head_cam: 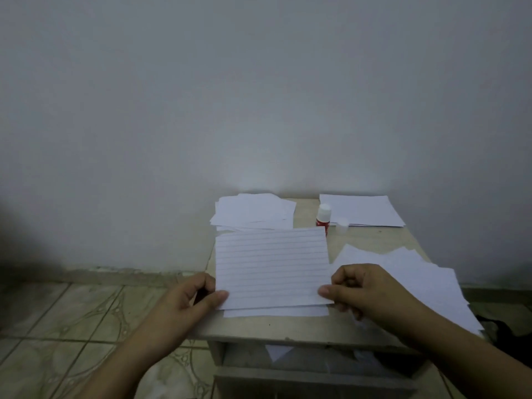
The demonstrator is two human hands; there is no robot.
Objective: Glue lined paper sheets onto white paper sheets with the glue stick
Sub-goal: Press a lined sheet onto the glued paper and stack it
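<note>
A lined paper sheet [272, 264] is held over the small table, slightly tilted, above a white sheet [276, 312] whose near edge shows below it. My left hand [193, 298] pinches the lined sheet's lower left corner. My right hand [362, 292] pinches its lower right corner. The red glue stick [323, 216] stands upright behind the sheet, uncapped, and its clear cap [342, 225] lies just to its right.
A pile of paper sheets [253, 210] lies at the table's back left, a neat white stack [361, 210] at the back right, and a loose spread of sheets [417, 280] along the right side. The table [374, 240] stands against a wall; tiled floor [72, 326] lies to the left.
</note>
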